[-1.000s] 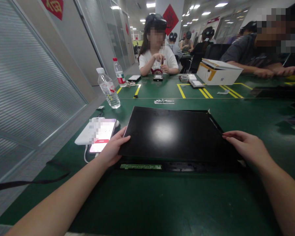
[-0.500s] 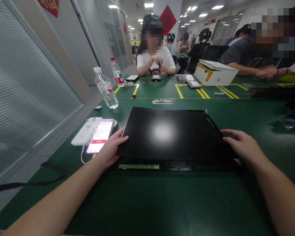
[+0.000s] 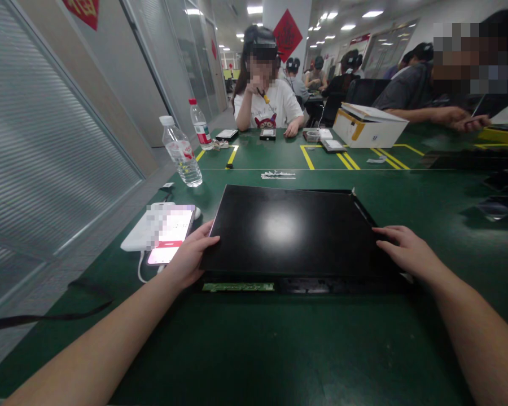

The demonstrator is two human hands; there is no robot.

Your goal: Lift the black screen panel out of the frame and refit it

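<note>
A black, glossy display panel (image 3: 292, 225) lies over a black frame (image 3: 342, 285), its left side slightly raised. My left hand (image 3: 195, 251) grips the panel's left edge, thumb on top and the other fingers partly hidden under it. At the right edge, my right hand (image 3: 406, 251) has its thumb and forefinger closed on the panel's side; the exact contact there is hard to make out. A narrow green circuit board (image 3: 237, 286) shows along the near side of the frame, below the panel's front edge.
Left of the panel are a lit phone (image 3: 171, 234) and a white device (image 3: 141, 231) with a cable. Two water bottles (image 3: 182, 155) (image 3: 201, 127) stand behind them. Metallic scraps (image 3: 278, 175) lie beyond the panel. Across the table a person (image 3: 266, 84) sits near a white box (image 3: 370, 127).
My right hand has shifted slightly left, onto the panel's right edge. My left hand keeps its grip. The person opposite has raised one hand, which holds a yellow-handled tool.
</note>
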